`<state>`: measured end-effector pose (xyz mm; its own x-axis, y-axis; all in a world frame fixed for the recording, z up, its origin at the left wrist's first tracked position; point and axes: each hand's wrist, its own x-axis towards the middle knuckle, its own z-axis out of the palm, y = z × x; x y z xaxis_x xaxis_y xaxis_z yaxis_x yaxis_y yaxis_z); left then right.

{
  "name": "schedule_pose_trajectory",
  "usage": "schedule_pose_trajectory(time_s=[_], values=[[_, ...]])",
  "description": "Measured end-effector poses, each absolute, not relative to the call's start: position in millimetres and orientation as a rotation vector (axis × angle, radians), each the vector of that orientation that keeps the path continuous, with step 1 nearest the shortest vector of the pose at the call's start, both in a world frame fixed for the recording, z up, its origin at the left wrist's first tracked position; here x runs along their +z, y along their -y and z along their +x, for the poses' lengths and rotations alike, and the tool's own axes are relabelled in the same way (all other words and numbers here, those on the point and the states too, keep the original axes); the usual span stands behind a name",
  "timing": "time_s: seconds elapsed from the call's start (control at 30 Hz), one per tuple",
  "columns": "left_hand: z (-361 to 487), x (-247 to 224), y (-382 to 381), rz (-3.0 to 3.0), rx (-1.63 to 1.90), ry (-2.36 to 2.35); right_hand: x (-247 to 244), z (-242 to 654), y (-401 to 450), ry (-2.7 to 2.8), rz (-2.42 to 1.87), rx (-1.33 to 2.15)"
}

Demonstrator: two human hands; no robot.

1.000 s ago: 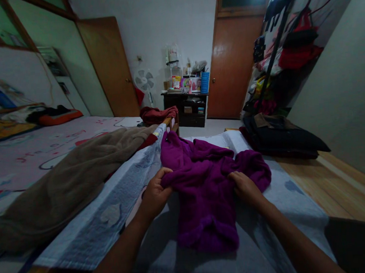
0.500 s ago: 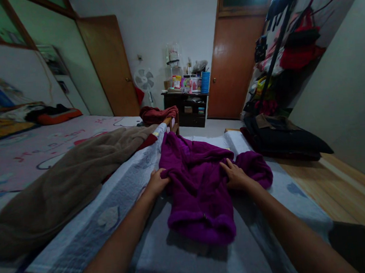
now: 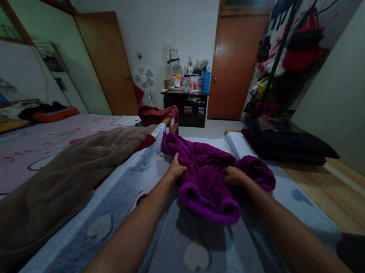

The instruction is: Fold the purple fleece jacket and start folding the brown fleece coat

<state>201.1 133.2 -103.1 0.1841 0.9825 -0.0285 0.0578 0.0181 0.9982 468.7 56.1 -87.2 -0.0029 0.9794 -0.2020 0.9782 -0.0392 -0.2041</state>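
Note:
A purple fleece jacket with a fluffy hem lies bunched on the pale blue bedspread. At its left side, my left hand is closed on the fabric. My right hand grips the other side, its fingertips tucked into the cloth. The hem end toward me is lifted and throws a shadow on the bedspread. One sleeve lies rolled in a thick bundle to the right of my right hand, and another part stretches away to the far left.
A brown blanket spreads along the left over a pink bed sheet. Dark folded clothes are stacked at the right. Beyond the bed's end stand a white fan, a black cabinet and a red-brown cloth.
My left hand has moved right and slightly away from me, drawing the jacket's left side inward. The hem has risen and shifted right, exposing more bedspread. My right hand's fingers have curled in.

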Motion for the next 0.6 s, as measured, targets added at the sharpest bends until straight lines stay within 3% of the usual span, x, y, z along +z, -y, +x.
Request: schedule_pose_trajectory(time_s=[0.3,0.6], values=[[243,-50,-114,2.593,0.858,-1.062,-57,456,-15,2.066,-2.267,0.150],[218,-21,-29,2.978,1.164,-0.686,-23,473,23,1.937,-1.831,0.058]])
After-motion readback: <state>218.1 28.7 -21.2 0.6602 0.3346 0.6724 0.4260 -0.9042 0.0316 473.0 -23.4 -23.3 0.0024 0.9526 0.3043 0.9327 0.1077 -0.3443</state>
